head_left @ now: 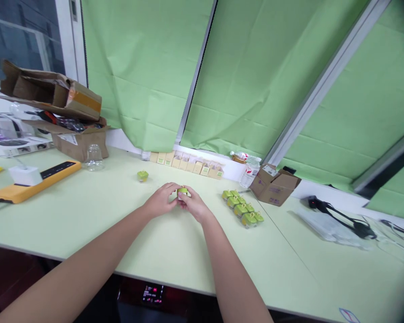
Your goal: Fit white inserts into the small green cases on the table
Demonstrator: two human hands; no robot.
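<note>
My left hand (161,199) and my right hand (193,204) meet over the middle of the pale green table (87,215). Both are closed around a small green piece (182,191) held between the fingertips just above the tabletop. To the right of my hands lies a cluster of several similar green pieces (243,207). One more green piece (142,175) sits alone farther back on the left.
A row of small cream boxes (186,163) lines the back edge under the green blinds. An open cardboard box (274,184) and a plastic bottle (249,172) stand at right. A yellow power strip (33,181), a glass jar (94,158) and stacked cartons (54,103) occupy the left; cables (340,217) lie far right.
</note>
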